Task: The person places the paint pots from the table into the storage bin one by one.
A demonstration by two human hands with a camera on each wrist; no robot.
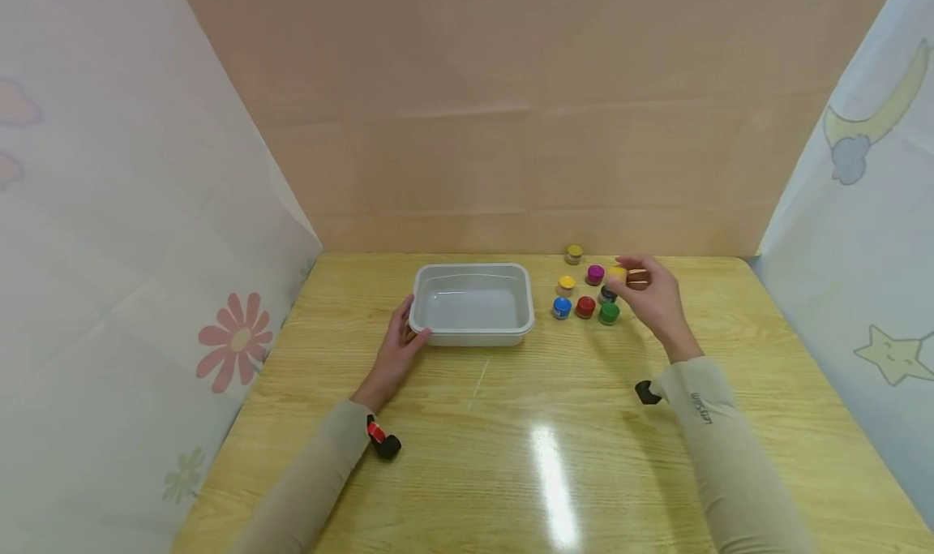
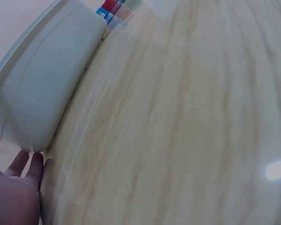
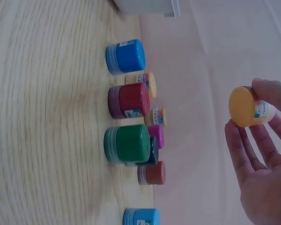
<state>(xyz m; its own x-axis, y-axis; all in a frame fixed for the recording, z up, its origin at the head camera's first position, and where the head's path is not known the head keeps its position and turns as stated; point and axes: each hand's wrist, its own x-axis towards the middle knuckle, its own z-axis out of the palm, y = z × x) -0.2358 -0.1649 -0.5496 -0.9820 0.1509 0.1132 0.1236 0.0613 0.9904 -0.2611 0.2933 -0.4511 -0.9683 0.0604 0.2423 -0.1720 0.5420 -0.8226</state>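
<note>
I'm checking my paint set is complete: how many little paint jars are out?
10. The right hand holds a yellow-lidded jar. Nine stand on the table right of the tray: blue jar, second blue jar, red, green, black, magenta, brown, yellow, olive. Others may be hidden.

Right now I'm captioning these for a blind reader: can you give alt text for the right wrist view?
A right hand pinches a small orange-lidded jar in its fingertips, lifted clear of a wooden table. On the table stands a cluster of small paint jars, the nearest with a blue lid, a dark red lid and a green lid.
</note>
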